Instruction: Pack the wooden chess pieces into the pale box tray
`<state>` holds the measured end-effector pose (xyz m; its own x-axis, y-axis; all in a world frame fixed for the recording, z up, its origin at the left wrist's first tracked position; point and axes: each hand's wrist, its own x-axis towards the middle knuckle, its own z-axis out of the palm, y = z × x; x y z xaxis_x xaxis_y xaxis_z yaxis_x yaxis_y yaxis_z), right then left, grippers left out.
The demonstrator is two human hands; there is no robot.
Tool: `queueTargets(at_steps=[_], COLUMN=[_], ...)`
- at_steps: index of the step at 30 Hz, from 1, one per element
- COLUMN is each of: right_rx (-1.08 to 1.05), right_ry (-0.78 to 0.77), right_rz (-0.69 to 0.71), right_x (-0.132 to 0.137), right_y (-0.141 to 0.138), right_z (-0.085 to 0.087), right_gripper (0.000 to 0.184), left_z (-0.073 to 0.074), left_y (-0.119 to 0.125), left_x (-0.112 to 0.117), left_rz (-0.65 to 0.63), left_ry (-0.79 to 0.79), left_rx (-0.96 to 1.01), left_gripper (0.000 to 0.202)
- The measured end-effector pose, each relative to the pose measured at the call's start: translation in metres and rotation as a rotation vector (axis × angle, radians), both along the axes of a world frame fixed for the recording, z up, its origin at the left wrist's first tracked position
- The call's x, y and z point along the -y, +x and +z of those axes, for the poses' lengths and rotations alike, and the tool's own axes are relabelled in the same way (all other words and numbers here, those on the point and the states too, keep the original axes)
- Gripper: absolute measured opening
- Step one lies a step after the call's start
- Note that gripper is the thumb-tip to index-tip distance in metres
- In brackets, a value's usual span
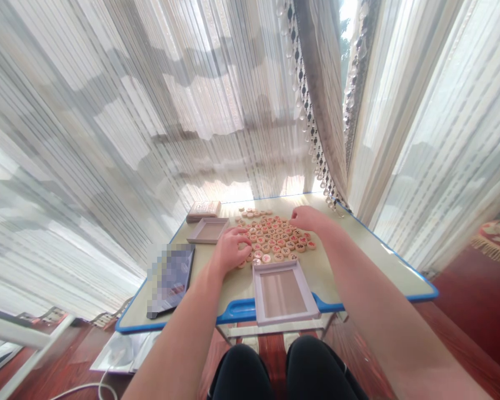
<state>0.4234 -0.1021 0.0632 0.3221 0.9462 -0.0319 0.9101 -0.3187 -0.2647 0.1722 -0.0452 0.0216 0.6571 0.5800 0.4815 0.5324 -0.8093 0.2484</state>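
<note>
Many round wooden game pieces (pixel 275 236) with red and black marks lie spread on a pale table with a blue rim (pixel 241 311). My left hand (pixel 230 250) rests on the left edge of the spread, fingers curled over pieces near its fingertips. My right hand (pixel 310 218) lies palm down at the far right of the spread, fingers bent on the pieces. An empty shallow grey tray (pixel 284 293) sits at the near table edge between my forearms.
A second grey tray (pixel 209 230) lies at the back left, with a patterned box (pixel 203 210) behind it. A dark tablet (pixel 170 279) lies at the left. Sheer curtains surround the table. My knees (pixel 275 366) show below the near edge.
</note>
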Motion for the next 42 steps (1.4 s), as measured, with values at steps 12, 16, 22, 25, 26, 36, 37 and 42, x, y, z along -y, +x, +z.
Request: queueTargets(at_steps=[12, 16, 22, 25, 26, 36, 37, 42], right_rx=[-0.317, -0.292, -0.178, -0.206, -0.199, -0.119, -0.140, -0.244], right_ry=[-0.521, -0.545, -0.465, -0.498, -0.502, -0.402, -0.416, -0.525], right_rz=[0.488, 0.547, 0.608, 0.498, 0.461, 0.431, 0.438, 0.481], right_x=[0.017, 0.019, 0.017, 0.014, 0.013, 0.019, 0.019, 0.019], right_y=[-0.017, -0.022, -0.026, -0.019, -0.016, -0.019, -0.020, -0.023], right_z=[0.002, 0.006, 0.004, -0.001, -0.002, 0.008, 0.008, 0.005], right_gripper=[0.026, 0.034, 0.033, 0.026, 0.025, 0.022, 0.022, 0.024], left_z=[-0.002, -0.001, -0.006, -0.006, -0.005, -0.004, -0.004, -0.005], left_y=[0.001, 0.001, 0.001, 0.002, 0.002, 0.005, 0.006, 0.008], left_x=[-0.004, -0.002, -0.009, -0.011, -0.011, -0.009, -0.008, -0.009], left_rz=[0.140, 0.123, 0.126, 0.173, 0.202, 0.242, 0.223, 0.263], left_ry=[0.089, 0.065, 0.039, 0.071, 0.072, 0.015, 0.005, -0.074], left_rx=[-0.010, -0.059, -0.043, -0.043, -0.045, 0.081, 0.108, 0.208], left_gripper=[0.023, 0.018, 0.018, 0.017, 0.018, 0.016, 0.017, 0.029])
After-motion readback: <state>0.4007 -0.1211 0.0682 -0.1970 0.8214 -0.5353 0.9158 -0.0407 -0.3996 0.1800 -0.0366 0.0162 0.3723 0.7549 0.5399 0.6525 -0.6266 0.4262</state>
